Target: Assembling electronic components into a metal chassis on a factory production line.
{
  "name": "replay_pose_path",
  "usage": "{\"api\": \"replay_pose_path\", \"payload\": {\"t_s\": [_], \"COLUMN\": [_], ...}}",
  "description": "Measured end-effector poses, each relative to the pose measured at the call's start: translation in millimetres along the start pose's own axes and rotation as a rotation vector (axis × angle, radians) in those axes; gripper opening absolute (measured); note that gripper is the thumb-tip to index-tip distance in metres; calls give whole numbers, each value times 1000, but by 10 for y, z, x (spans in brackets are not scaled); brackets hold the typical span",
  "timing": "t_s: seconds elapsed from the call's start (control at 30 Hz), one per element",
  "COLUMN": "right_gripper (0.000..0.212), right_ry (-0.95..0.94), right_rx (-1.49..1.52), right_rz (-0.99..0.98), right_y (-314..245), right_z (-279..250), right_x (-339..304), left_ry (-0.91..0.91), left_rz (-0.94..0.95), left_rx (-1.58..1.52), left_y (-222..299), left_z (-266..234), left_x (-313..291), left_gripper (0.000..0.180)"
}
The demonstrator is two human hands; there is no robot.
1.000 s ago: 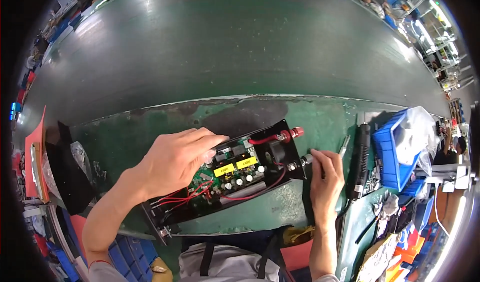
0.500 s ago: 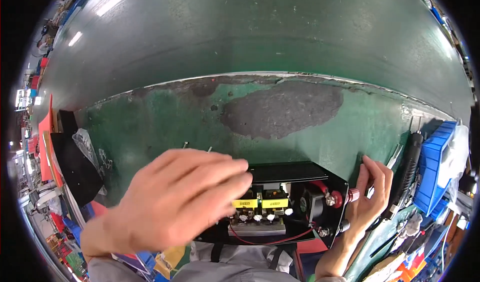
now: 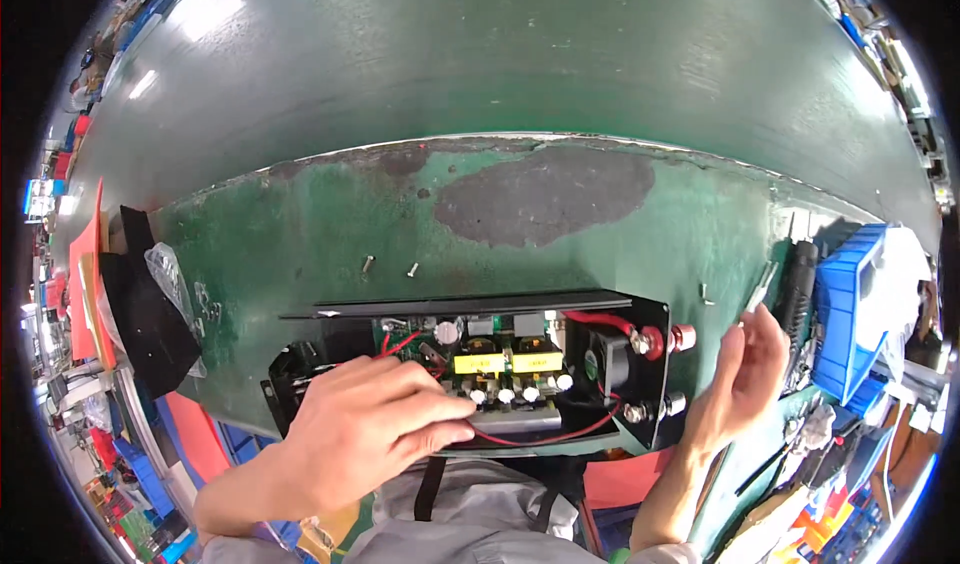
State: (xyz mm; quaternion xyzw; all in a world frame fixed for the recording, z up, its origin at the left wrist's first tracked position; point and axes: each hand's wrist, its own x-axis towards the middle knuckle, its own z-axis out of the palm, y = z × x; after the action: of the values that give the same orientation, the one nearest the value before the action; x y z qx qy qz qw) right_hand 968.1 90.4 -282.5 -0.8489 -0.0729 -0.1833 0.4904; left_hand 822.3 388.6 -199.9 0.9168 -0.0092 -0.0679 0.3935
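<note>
A black metal case, open on the side toward me, shows a circuit board with two yellow-labelled transformers, a small fan and red wires. My left hand lies over its left front part. The thumb and fingers are bent together beside the red and black wire; whatever is between them is hidden. To the right of the case, past its red terminal, is my right hand. Its thumb and forefinger stand apart, fingertips at the end of a slim silver tool.
Two loose screws lie beyond the case, and another screw near my right hand. A black-handled tool and a blue bin stand at the right. Black panels and a clear bag are at the left.
My left hand has come down and toward me onto the case, uncovering two screws. My right hand has moved to the silver tool, leaving a screw on the table.
</note>
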Motion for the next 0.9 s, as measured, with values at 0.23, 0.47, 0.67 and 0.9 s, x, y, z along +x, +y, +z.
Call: {"api": "replay_pose_path", "payload": {"t_s": [0.23,0.47,0.67,0.9], "right_gripper": [21,31,24,38], "right_ry": [-407,-809,-912,-927], "right_rx": [61,-255,-402,-486], "right_rz": [-606,-698,-687,-575], "right_y": [-870,-1264,-1454,-1549], "right_z": [-286,-64,-50,-68], "right_x": [-186,-83,-107,-224], "left_ry": [145,279,437,478], "left_rz": [-46,-110,-78,-49], "left_rx": [37,68,244,147], "left_y": [70,100,240,198], "left_z": [92,233,344,395], "left_x": [-124,-194,-293,-359], "left_gripper": [19,16,21,29]}}
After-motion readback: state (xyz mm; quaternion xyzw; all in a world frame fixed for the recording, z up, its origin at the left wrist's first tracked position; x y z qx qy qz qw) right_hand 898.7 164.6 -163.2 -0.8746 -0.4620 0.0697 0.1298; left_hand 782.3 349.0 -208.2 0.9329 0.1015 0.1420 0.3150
